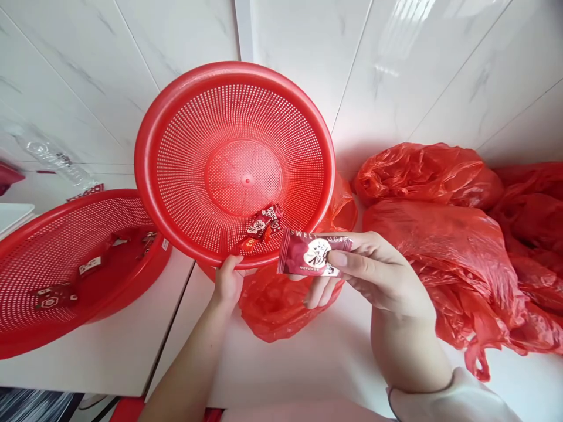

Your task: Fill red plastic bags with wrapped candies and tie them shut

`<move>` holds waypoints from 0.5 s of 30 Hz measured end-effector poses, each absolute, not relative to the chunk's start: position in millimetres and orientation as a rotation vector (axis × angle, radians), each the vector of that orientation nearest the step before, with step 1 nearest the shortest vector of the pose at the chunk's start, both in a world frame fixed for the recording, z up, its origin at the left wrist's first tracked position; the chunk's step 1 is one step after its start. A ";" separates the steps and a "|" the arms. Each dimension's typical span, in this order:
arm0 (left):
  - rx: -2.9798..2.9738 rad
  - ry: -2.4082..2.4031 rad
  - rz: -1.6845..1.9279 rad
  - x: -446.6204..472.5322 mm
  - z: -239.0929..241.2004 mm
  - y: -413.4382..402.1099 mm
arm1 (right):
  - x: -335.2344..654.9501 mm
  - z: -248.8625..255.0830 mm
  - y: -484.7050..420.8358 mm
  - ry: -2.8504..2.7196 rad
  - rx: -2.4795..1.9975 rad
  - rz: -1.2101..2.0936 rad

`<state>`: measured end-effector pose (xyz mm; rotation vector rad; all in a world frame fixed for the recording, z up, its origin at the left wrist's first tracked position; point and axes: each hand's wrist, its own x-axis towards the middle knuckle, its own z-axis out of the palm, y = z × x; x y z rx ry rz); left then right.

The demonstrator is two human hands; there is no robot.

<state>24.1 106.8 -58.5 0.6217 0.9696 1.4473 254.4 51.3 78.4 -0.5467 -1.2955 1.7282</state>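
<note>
My left hand (228, 281) grips the near rim of a round red plastic basket (185, 99), which is tilted so its inside faces me. Low against its near wall lie several small wrapped candies (259, 225). Between the thumb and fingers of my right hand (373, 269) is a dark red candy packet (303, 256) with a white printed patch, raised in front of the basket's near rim. Beneath the basket spreads an open red plastic bag (277, 310), partly hidden by the basket and my right hand.
On the left, a second red basket (101, 310) holds several packets. Filled red plastic bags (444, 252) are piled on the right of the white table (325, 363). A clear plastic bottle (59, 161) lies near the tiled wall (299, 35).
</note>
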 end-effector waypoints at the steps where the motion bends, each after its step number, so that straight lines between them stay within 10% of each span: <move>1: 0.625 0.959 1.455 24.3 -58.8 106.9 | 254.4 78.5 51.5 -1.296 -0.539 1.736; 15: 0.616 0.922 1.424 24.5 -62.7 106.5 | 251.7 76.5 52.4 -1.313 -0.502 1.733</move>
